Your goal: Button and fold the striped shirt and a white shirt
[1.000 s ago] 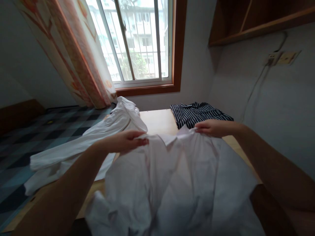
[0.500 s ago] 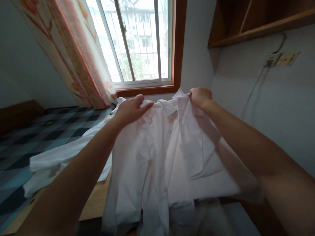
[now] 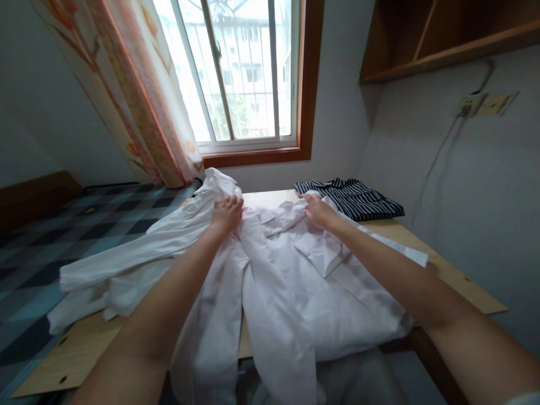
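Note:
A white shirt (image 3: pixel 291 281) lies spread front-up on the wooden table (image 3: pixel 455 270), its lower part hanging over the near edge. My left hand (image 3: pixel 226 211) rests on the shirt's left shoulder, fingers curled on the cloth. On the right side of the collar lies my right hand (image 3: pixel 317 209), fingers bent and pressing the fabric. The collar (image 3: pixel 274 216) sits between the two hands.
A second white garment (image 3: pixel 139 253) lies crumpled on the table's left side. A folded dark striped shirt (image 3: pixel 354 199) lies at the far right corner. Behind are a window (image 3: pixel 240 73), a patterned curtain (image 3: pixel 135 95), a wall shelf (image 3: pixel 442 34) and a socket with cable (image 3: pixel 470 104).
Both hands held the white shirt up by its shoulders half a second ago; they have since come down and the shirt now lies flat on the table.

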`<control>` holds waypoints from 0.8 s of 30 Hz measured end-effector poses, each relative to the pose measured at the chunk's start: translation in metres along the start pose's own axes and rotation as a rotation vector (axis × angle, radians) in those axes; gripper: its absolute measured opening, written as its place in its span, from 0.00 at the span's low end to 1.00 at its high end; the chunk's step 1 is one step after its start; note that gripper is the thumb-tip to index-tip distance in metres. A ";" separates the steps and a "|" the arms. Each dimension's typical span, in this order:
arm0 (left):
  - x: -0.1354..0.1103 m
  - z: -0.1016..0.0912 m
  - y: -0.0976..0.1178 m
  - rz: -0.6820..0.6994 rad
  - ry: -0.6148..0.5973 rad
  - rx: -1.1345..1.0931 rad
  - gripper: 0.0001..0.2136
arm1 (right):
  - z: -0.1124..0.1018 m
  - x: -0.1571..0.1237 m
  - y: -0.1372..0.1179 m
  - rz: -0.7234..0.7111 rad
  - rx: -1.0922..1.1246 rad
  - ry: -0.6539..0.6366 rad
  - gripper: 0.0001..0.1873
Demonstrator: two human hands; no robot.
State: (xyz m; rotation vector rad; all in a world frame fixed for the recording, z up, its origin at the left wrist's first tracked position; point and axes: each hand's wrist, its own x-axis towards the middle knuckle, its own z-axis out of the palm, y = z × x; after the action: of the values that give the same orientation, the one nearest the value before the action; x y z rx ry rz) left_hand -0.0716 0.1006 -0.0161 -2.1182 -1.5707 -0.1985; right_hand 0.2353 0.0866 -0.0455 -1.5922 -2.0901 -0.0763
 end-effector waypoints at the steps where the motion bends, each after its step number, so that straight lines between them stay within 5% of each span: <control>1: -0.004 0.011 0.005 -0.021 -0.020 -0.010 0.13 | 0.007 -0.007 -0.004 -0.021 -0.018 -0.024 0.29; 8: -0.011 0.031 -0.006 -0.283 0.072 -0.261 0.19 | 0.019 -0.047 -0.019 -0.140 -0.028 -0.180 0.21; 12: -0.016 0.051 -0.024 -0.458 -0.058 -0.343 0.22 | 0.032 -0.066 -0.014 -0.177 0.039 -0.233 0.19; 18: -0.024 0.084 -0.055 -0.332 -0.217 -0.353 0.25 | 0.046 -0.079 -0.008 -0.167 0.093 -0.180 0.19; 24: -0.028 0.071 -0.076 -0.295 -0.176 -0.253 0.27 | 0.042 -0.079 -0.012 -0.147 0.089 -0.171 0.20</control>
State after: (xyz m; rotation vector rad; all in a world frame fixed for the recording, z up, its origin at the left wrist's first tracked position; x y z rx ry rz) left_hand -0.1640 0.1263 -0.0664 -2.1269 -2.0575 -0.3332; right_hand 0.2241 0.0269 -0.1123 -1.4360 -2.3055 0.1048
